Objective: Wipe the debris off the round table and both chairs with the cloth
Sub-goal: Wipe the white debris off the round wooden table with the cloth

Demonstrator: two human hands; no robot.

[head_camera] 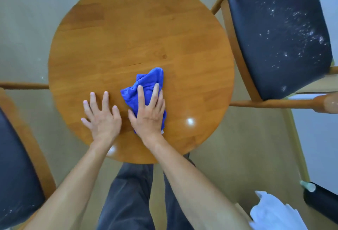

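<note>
A round wooden table (128, 28) fills the middle of the view. A crumpled blue cloth (144, 83) lies on its near half. My right hand (149, 109) presses flat on the cloth with straight fingers. My left hand (102, 114) rests flat on the bare wood just left of it, fingers spread. The right chair (278, 35) has a dark seat sprinkled with white debris. The left chair (16, 165) shows a dark seat with a few white specks near its front.
A white plastic bag (274, 213) and a dark cylindrical object (321, 198) sit on the floor at the lower right. My legs in dark trousers (131, 193) stand against the table's near edge. Pale floor surrounds the furniture.
</note>
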